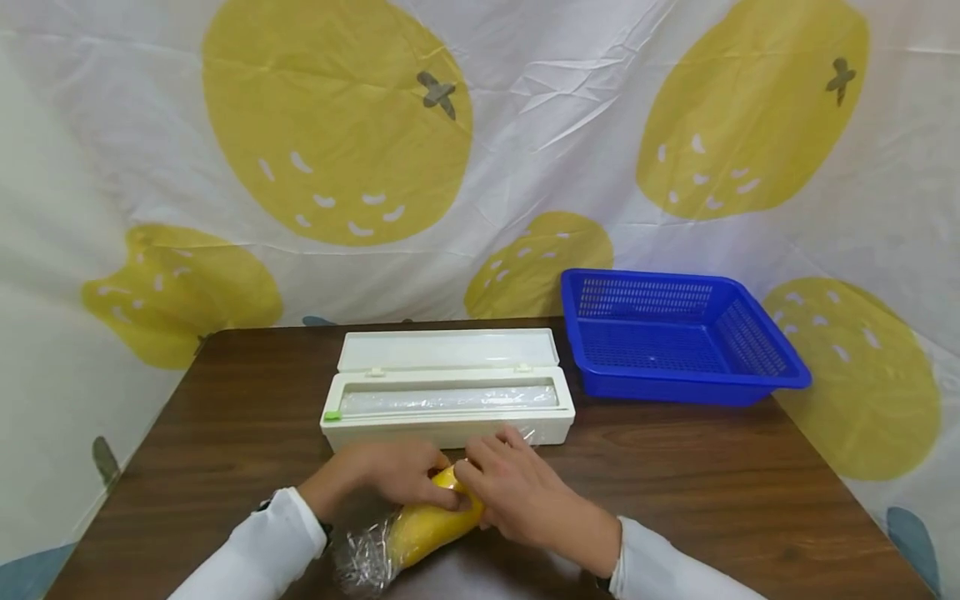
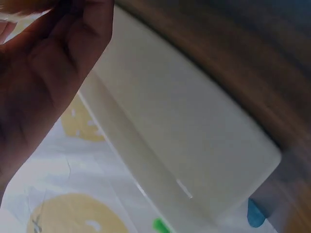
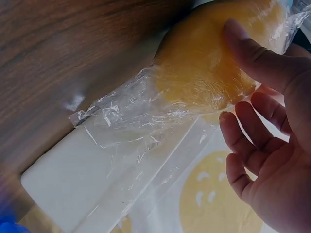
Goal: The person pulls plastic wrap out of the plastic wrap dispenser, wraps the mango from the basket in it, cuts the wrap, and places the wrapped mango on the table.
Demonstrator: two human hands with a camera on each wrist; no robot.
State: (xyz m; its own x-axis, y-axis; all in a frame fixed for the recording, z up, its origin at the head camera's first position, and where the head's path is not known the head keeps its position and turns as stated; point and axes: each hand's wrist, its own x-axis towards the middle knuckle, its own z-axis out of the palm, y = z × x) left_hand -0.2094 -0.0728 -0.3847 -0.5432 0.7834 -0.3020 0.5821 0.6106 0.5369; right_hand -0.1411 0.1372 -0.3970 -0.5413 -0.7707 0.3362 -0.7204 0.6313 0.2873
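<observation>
A long, rounded yellow fruit or vegetable (image 1: pixel 429 533) lies between my hands at the front of the table, wrapped in clear plastic film; its exact kind cannot be told. Loose film (image 1: pixel 365 560) bunches out at its left end, and more film (image 3: pixel 141 114) sticks out crumpled in the right wrist view. My left hand (image 1: pixel 405 473) grips the wrapped piece from above, its thumb across the top. With thumb on the yellow surface (image 3: pixel 204 58) and fingers curled by the film, my right hand (image 1: pixel 521 492) holds the other end. The left wrist view mostly hides what the left hand (image 2: pixel 48 73) holds.
Just behind the hands stands a white cling film box (image 1: pixel 450 429), lid raised, with a film roll (image 1: pixel 450 399) inside and a green slider (image 1: pixel 332 415) at its left. A blue perforated basket (image 1: pixel 686 379) sits at the back right. A fruit-printed cloth (image 1: pixel 525 167) hangs behind the table.
</observation>
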